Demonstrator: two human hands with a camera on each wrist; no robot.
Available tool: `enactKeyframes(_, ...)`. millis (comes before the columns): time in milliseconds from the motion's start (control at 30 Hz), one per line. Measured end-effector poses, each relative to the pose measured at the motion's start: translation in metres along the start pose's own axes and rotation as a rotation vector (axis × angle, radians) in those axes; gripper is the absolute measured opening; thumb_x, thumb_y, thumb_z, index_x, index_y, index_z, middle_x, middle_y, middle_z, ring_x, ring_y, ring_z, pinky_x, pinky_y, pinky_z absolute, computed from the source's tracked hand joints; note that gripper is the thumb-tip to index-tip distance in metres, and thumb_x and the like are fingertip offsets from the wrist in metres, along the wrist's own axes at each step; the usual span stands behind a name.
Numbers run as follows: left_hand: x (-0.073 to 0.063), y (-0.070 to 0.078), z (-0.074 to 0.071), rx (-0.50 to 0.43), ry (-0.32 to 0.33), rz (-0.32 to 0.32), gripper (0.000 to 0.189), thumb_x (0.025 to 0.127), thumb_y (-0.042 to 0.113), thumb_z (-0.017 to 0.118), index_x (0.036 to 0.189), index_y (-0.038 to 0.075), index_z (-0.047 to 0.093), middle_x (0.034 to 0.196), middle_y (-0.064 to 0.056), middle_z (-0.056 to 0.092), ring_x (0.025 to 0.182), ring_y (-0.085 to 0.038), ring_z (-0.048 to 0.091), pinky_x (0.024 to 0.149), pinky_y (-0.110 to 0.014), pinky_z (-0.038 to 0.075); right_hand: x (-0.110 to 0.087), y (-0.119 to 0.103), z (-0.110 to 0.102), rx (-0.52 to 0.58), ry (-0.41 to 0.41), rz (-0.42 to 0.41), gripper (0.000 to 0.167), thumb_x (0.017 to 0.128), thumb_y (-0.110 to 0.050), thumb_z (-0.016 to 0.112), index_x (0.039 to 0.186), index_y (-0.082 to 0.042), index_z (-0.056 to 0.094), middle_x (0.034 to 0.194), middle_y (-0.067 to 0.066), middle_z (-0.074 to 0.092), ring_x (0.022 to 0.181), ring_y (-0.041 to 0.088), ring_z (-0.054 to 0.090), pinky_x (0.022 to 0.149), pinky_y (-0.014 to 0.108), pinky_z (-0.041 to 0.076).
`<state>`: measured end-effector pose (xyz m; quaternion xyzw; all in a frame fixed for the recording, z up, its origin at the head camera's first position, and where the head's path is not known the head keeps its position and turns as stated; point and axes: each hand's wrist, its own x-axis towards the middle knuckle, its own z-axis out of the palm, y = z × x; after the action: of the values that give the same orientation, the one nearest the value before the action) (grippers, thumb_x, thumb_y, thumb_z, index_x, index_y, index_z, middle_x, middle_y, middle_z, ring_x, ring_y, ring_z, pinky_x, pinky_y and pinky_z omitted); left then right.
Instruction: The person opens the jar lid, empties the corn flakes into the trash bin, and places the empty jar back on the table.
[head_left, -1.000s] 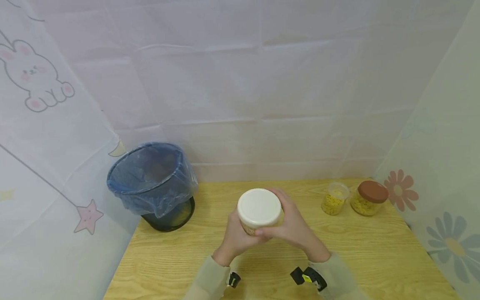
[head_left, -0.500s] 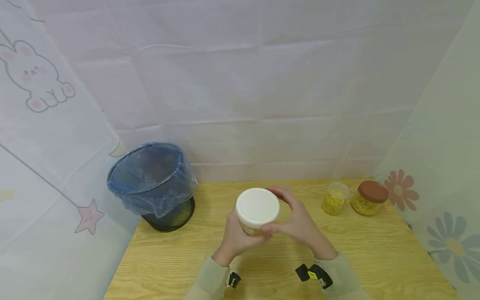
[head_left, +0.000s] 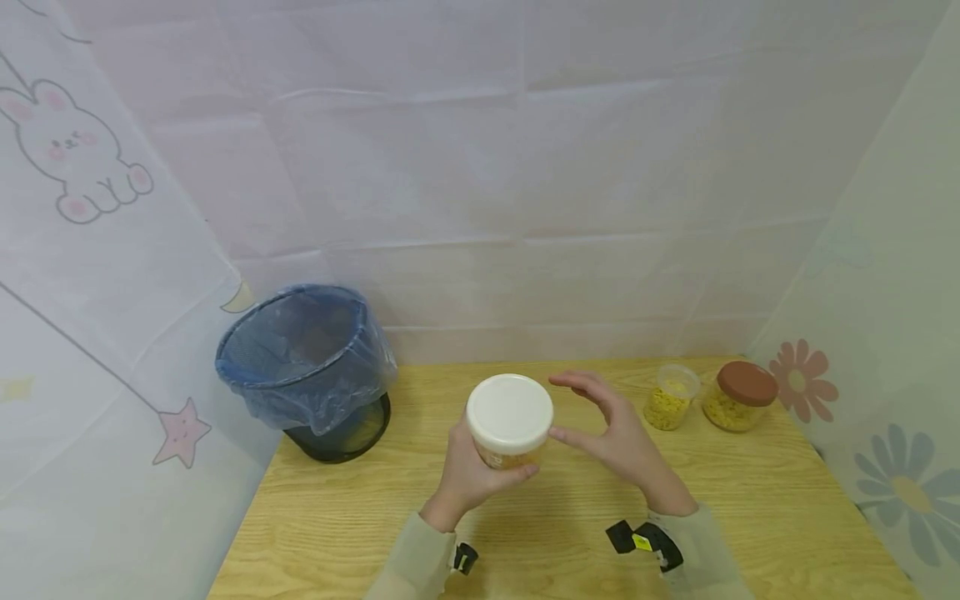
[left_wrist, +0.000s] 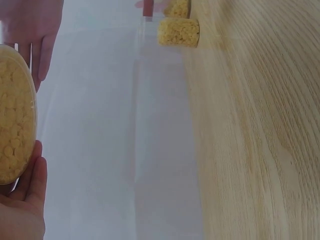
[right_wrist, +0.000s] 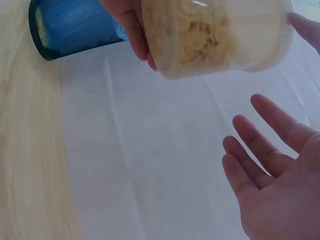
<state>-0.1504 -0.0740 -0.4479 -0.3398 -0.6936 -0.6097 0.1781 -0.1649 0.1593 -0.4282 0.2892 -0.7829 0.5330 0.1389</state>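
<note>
A clear plastic jar (right_wrist: 200, 40) with a white lid (head_left: 510, 411) is partly filled with yellow-tan pieces. My left hand (head_left: 474, 473) grips the jar around its body and holds it above the table. In the left wrist view the jar's bottom (left_wrist: 16, 117) shows, packed with the same pieces. My right hand (head_left: 621, 437) is spread just right of the lid, with the thumb tip right at the lid's edge. The right wrist view shows its fingers (right_wrist: 265, 150) loosely extended, apart from the jar, holding nothing.
Toward the back right of the wooden table (head_left: 360, 533) stand a small clear container (head_left: 667, 408) of yellow bits and a jar with a red-brown lid (head_left: 747, 383). A mesh wastebasket (head_left: 330, 442) lined with a blue bag (head_left: 315, 400) stands at the back left.
My right hand has let go of the lid and drawn away to the right, its fingers opening. My left hand still holds the jar, which has shifted slightly left.
</note>
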Motion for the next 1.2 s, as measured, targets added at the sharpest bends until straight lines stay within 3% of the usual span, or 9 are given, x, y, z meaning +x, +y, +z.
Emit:
enactKeyframes(267, -0.001, -0.002, 0.000, -0.029, -0.007, -0.010, 0.090, 0.067, 0.004, 0.091, 0.144, 0.000, 0.045, 0.131, -0.009, 0.062, 0.115, -0.029, 0.064, 0.096, -0.046, 0.054, -0.001, -0.001, -0.006, 0.015, -0.007, 0.000, 0.044, 0.086, 0.000, 0.079, 0.127, -0.012, 0.069, 0.130, 0.002, 0.064, 0.125, 0.020, 0.054, 0.104, 0.062, 0.038)
enactKeyframes(533, -0.001, 0.000, -0.001, -0.032, 0.015, -0.001, 0.088, 0.071, 0.011, 0.091, 0.146, 0.006, 0.045, 0.131, -0.008, 0.062, 0.114, -0.028, 0.063, 0.096, -0.045, 0.053, -0.004, -0.005, -0.002, 0.003, 0.001, -0.003, 0.039, 0.088, -0.003, 0.079, 0.124, -0.017, 0.073, 0.127, 0.004, 0.066, 0.122, 0.022, 0.057, 0.101, 0.068, 0.038)
enactKeyframes(767, 0.001, 0.000, 0.000, -0.033, 0.011, 0.010, 0.086, 0.072, 0.012, 0.090, 0.145, 0.006, 0.046, 0.132, -0.009, 0.061, 0.115, -0.029, 0.063, 0.095, -0.046, 0.054, -0.003, -0.013, 0.005, -0.025, -0.029, -0.020, 0.060, 0.079, -0.011, 0.086, 0.135, -0.013, 0.064, 0.134, 0.001, 0.063, 0.125, 0.024, 0.055, 0.101, 0.062, 0.042)
enactKeyframes(967, -0.004, -0.022, 0.005, -0.034, 0.002, 0.016, 0.086, 0.078, 0.033, 0.089, 0.147, 0.008, 0.045, 0.133, -0.010, 0.060, 0.115, -0.030, 0.063, 0.096, -0.047, 0.053, -0.001, -0.015, 0.019, 0.005, -0.060, -0.025, 0.090, 0.067, -0.020, 0.096, 0.146, -0.011, 0.053, 0.139, 0.001, 0.057, 0.127, 0.023, 0.052, 0.103, 0.049, 0.045)
enactKeyframes(1067, -0.008, -0.035, 0.008, -0.025, 0.005, 0.014, 0.085, 0.077, 0.037, 0.089, 0.146, 0.011, 0.046, 0.132, -0.009, 0.062, 0.114, -0.029, 0.063, 0.095, -0.046, 0.053, 0.000, -0.015, 0.027, 0.031, -0.058, -0.019, 0.096, 0.064, -0.022, 0.098, 0.147, -0.012, 0.050, 0.140, 0.001, 0.056, 0.127, 0.024, 0.051, 0.104, 0.053, 0.043)
enactKeyframes(1200, -0.011, -0.039, 0.010, -0.039, -0.012, 0.010, 0.083, 0.075, 0.030, 0.090, 0.145, 0.012, 0.047, 0.131, -0.009, 0.062, 0.114, -0.030, 0.063, 0.095, -0.046, 0.053, 0.000, -0.014, 0.035, 0.073, -0.035, 0.025, 0.101, 0.061, -0.023, 0.100, 0.147, -0.014, 0.049, 0.139, 0.000, 0.055, 0.126, 0.026, 0.051, 0.103, 0.060, 0.040)
